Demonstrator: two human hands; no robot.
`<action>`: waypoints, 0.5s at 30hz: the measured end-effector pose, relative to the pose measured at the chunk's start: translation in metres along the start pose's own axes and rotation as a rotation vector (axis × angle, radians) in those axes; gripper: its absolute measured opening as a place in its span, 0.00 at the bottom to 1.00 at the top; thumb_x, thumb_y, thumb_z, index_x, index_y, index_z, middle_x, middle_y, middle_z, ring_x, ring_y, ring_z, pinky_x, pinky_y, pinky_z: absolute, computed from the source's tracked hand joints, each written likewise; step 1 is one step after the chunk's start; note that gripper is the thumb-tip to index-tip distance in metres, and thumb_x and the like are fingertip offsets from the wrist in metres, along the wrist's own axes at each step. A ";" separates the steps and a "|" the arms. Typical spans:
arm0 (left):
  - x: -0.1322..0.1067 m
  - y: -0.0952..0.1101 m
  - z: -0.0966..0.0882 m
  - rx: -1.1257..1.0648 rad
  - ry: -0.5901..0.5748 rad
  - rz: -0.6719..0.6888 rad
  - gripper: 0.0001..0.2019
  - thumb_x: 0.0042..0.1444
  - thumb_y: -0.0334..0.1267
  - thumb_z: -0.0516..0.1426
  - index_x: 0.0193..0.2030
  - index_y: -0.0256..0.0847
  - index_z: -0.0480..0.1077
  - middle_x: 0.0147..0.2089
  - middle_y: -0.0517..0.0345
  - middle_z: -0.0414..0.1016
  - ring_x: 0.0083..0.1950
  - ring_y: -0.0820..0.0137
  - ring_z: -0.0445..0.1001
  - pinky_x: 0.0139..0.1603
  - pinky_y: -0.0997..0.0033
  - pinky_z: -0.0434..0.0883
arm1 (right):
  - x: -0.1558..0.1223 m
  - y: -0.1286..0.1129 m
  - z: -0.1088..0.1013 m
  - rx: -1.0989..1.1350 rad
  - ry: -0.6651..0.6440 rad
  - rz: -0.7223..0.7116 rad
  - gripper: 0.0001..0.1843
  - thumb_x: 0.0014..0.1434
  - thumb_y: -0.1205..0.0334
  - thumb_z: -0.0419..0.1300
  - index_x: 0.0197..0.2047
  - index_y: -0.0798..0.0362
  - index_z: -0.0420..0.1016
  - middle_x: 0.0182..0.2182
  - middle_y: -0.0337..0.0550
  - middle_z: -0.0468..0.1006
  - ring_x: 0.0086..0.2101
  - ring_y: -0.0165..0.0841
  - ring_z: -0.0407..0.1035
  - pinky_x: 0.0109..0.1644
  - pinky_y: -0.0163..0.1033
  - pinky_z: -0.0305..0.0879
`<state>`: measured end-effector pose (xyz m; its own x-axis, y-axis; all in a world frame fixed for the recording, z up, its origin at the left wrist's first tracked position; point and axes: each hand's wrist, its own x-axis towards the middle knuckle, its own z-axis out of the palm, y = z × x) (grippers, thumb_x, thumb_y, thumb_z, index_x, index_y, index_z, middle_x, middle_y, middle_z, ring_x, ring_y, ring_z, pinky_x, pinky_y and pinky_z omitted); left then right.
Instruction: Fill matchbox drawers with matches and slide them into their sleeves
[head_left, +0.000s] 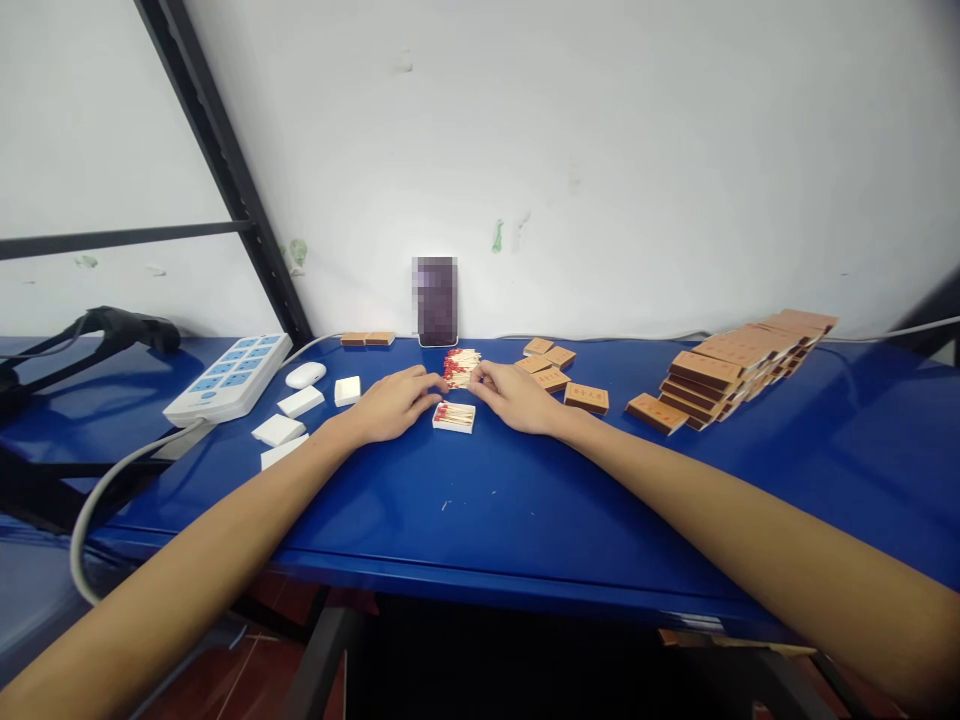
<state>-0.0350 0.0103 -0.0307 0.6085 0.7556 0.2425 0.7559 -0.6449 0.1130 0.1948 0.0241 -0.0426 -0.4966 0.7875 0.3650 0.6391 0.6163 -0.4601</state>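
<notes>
Both my hands rest on the blue table (525, 510) around a loose pile of red-tipped matches (460, 366). My left hand (394, 402) lies left of the pile, fingers curled, fingertips touching the matches. My right hand (516, 396) lies on the right, its fingers pinched at the pile's edge. Between the two hands, just in front, sits an open white matchbox tray (454, 416) filled with matches.
Brown matchbox sleeves lie scattered (555, 370) and stacked in a long row (739, 365) to the right. White trays (289, 420), a white mouse (305, 375) and a power strip (229, 378) sit to the left. A phone (435, 300) leans against the wall.
</notes>
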 end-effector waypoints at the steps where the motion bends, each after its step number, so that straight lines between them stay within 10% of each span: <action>1: 0.001 0.001 0.001 -0.008 -0.006 0.012 0.13 0.66 0.39 0.45 0.50 0.45 0.68 0.42 0.54 0.69 0.44 0.64 0.69 0.45 0.64 0.66 | -0.002 -0.004 -0.001 0.038 0.007 -0.004 0.10 0.66 0.58 0.50 0.37 0.53 0.68 0.23 0.35 0.68 0.24 0.28 0.59 0.30 0.34 0.50; 15: 0.001 0.003 -0.001 -0.036 0.081 -0.014 0.10 0.66 0.38 0.43 0.39 0.40 0.62 0.40 0.54 0.67 0.41 0.66 0.67 0.44 0.64 0.65 | -0.014 -0.024 0.001 0.031 -0.012 -0.099 0.07 0.62 0.60 0.54 0.34 0.52 0.69 0.24 0.35 0.69 0.25 0.27 0.59 0.31 0.34 0.49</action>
<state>-0.0323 0.0085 -0.0291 0.5755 0.7536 0.3177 0.7538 -0.6394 0.1514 0.1859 -0.0020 -0.0369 -0.5631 0.7229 0.4005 0.5683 0.6906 -0.4474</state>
